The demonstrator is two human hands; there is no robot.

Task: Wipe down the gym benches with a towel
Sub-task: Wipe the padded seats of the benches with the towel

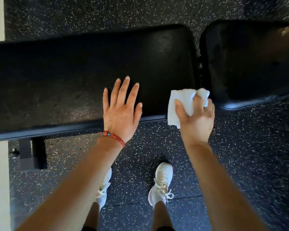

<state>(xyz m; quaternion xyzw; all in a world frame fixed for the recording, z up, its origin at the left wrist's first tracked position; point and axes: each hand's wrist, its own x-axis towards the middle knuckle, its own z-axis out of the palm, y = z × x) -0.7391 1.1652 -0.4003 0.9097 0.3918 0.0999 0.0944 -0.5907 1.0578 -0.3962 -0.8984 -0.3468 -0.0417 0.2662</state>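
The right hand (196,117) grips the towel (182,104) at the bench (73,77) pad's near right corner. The left hand (122,110) lies open and flat. The pad's length runs leftward from the towel.

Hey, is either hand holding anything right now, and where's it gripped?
The right hand grips the bunched white towel around its middle; the left hand is open, holding nothing.

Both forearms are bare, with no sleeves showing. The left wrist carries a red beaded bracelet (114,138) with a single turquoise bead set among the red ones. The feet wear pale, whitish lace-up trainers: the right shoe (161,183) shows loosely tied cream laces, while the left shoe (104,187) is partly hidden behind the left forearm. The lower legs are bare above the shoes.
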